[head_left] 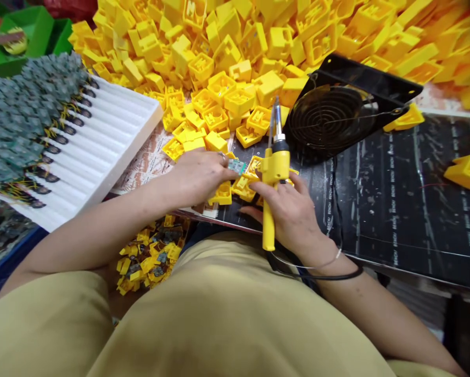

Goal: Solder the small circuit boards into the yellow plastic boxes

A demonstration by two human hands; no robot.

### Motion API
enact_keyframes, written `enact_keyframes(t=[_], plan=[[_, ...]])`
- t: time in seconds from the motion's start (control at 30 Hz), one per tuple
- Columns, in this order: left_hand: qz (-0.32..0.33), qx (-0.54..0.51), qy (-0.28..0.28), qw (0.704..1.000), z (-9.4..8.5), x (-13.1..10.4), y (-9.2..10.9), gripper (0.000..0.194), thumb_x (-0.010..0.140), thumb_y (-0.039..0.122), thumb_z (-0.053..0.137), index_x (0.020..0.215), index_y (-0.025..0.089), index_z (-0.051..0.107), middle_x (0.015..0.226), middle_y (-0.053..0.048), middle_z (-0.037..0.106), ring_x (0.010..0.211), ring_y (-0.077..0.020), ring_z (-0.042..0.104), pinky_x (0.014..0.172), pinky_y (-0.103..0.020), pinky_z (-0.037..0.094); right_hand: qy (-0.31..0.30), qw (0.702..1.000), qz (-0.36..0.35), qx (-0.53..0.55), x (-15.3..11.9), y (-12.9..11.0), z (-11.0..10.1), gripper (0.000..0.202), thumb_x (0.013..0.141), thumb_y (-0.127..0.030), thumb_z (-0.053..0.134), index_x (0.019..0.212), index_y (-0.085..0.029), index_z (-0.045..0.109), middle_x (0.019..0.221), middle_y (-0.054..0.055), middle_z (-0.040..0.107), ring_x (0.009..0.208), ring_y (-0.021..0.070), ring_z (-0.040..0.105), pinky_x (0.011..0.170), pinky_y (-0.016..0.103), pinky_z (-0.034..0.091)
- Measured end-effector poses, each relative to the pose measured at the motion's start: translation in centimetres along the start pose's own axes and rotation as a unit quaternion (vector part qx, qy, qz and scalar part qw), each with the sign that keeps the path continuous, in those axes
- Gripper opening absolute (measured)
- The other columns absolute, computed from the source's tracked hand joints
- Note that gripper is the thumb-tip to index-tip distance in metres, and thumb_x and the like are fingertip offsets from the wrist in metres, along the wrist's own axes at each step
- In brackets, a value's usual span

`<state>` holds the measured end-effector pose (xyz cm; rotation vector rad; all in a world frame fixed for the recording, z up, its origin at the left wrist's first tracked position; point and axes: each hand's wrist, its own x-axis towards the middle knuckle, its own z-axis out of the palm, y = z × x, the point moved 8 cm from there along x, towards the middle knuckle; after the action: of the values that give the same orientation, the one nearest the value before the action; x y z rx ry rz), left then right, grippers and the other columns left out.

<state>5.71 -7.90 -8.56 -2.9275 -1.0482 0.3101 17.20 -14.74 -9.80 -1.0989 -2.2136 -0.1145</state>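
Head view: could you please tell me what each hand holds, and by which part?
The right hand holds the yellow soldering iron by its handle; the left hand pinches a small green circuit board by one end.

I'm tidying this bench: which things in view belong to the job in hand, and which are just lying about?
Seemingly in the job:
yellow soldering tool, in the right hand
small circuit board, in the left hand
yellow housings beside the hands

Seemingly lying about:
white foam tray of grey parts
green bin
black fan, untouched, its use unclear
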Motion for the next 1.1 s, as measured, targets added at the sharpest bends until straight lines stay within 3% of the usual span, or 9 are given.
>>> enact_keyframes(t=[0.07, 0.17, 0.27, 0.4, 0.5, 0.6, 0.8, 0.97, 1.1], plan=[[-0.048, -0.007, 0.010, 0.999, -0.4, -0.2, -1.5, 0.022, 0.088, 0.020, 0.057, 0.099, 0.024, 0.075, 0.084, -0.005, 0.071, 0.083, -0.0188, 0.065, 0.071, -0.029, 0.041, -0.012, 1.000, -0.012, 0.005, 0.1, 0.2, 0.2, 0.025, 0.094, -0.023, 0.057, 0.118, -0.017, 0.054, 0.078, 0.002, 0.059, 0.077, 0.0179, 0.059, 0.092, 0.040, 0.047], [-0.059, -0.131, 0.004, 0.990, -0.8, -0.6, -2.4, 0.019, 0.086, 0.021, 0.058, 0.097, 0.022, 0.074, 0.084, -0.001, 0.073, 0.082, -0.0156, 0.065, 0.075, -0.026, 0.043, -0.044, 0.997, -0.039, 0.045, -0.2, 0.7, -0.2, 0.024, 0.095, -0.016, 0.052, 0.119, -0.018, 0.052, 0.080, 0.001, 0.061, 0.073, 0.0143, 0.059, 0.090, 0.033, 0.048], [-0.043, -0.235, -0.026, 0.971, -0.6, -0.6, -2.1, 0.016, 0.084, 0.020, 0.058, 0.093, 0.020, 0.072, 0.083, 0.001, 0.073, 0.078, -0.0126, 0.065, 0.073, -0.023, 0.043, -0.044, 0.996, -0.034, 0.062, -0.3, 1.0, -0.9, 0.027, 0.094, -0.026, 0.058, 0.119, -0.018, 0.051, 0.087, 0.003, 0.065, 0.079, 0.0159, 0.061, 0.095, 0.036, 0.047], [-0.039, -0.224, -0.008, 0.974, -0.1, 0.0, -1.2, 0.015, 0.085, 0.022, 0.057, 0.091, 0.019, 0.070, 0.085, 0.000, 0.073, 0.080, -0.0141, 0.065, 0.070, -0.023, 0.042, -0.005, 1.000, -0.013, -0.013, 0.4, 0.0, -0.5, 0.038, 0.089, -0.045, 0.065, 0.113, -0.018, 0.054, 0.082, 0.003, 0.063, 0.078, 0.0193, 0.059, 0.096, 0.041, 0.044], [-0.033, -0.173, 0.013, 0.984, 0.4, 0.2, -0.6, 0.016, 0.088, 0.024, 0.054, 0.090, 0.019, 0.069, 0.080, -0.002, 0.071, 0.077, -0.0153, 0.063, 0.070, -0.026, 0.042, -0.017, 0.999, -0.014, -0.041, 0.7, -0.6, 0.6, 0.030, 0.093, -0.039, 0.059, 0.115, -0.018, 0.055, 0.078, 0.003, 0.060, 0.077, 0.0201, 0.057, 0.093, 0.040, 0.044], [-0.018, -0.160, 0.017, 0.987, 0.3, 0.0, -0.3, 0.013, 0.086, 0.021, 0.057, 0.084, 0.019, 0.070, 0.077, -0.001, 0.071, 0.077, -0.0163, 0.064, 0.079, -0.030, 0.043, -0.039, 0.999, -0.024, -0.016, 0.3, -0.1, 0.4, 0.024, 0.095, -0.028, 0.054, 0.117, -0.018, 0.052, 0.082, 0.003, 0.061, 0.079, 0.0181, 0.058, 0.094, 0.037, 0.045], [0.009, -0.331, -0.010, 0.943, -0.1, -0.2, 1.0, 0.012, 0.085, 0.021, 0.058, 0.088, 0.019, 0.070, 0.083, 0.001, 0.074, 0.078, -0.0125, 0.066, 0.072, -0.023, 0.044, -0.066, 0.995, -0.048, 0.052, -1.2, 0.3, -1.4, 0.029, 0.093, -0.031, 0.060, 0.118, -0.017, 0.052, 0.082, 0.001, 0.064, 0.072, 0.0144, 0.060, 0.104, 0.044, 0.042], [0.024, -0.116, 0.050, 0.992, 0.4, -0.1, 2.8, 0.020, 0.088, 0.020, 0.050, 0.081, 0.019, 0.068, 0.075, -0.003, 0.071, 0.075, -0.0188, 0.064, 0.075, -0.034, 0.041, 0.011, 0.999, -0.021, 0.045, -1.4, 0.9, -3.2, 0.040, 0.085, -0.030, 0.072, 0.119, -0.019, 0.054, 0.088, 0.002, 0.069, 0.073, 0.0158, 0.064, 0.096, 0.038, 0.048], [0.005, -0.041, 0.101, 0.994, 0.1, -0.6, 2.1, 0.022, 0.090, 0.024, 0.048, 0.079, 0.020, 0.066, 0.073, -0.005, 0.070, 0.086, -0.0243, 0.063, 0.078, -0.038, 0.040, -0.008, 0.998, -0.037, 0.047, -1.2, 0.2, -2.4, 0.039, 0.088, -0.041, 0.067, 0.117, -0.019, 0.053, 0.082, 0.001, 0.066, 0.074, 0.0166, 0.063, 0.090, 0.037, 0.049]])
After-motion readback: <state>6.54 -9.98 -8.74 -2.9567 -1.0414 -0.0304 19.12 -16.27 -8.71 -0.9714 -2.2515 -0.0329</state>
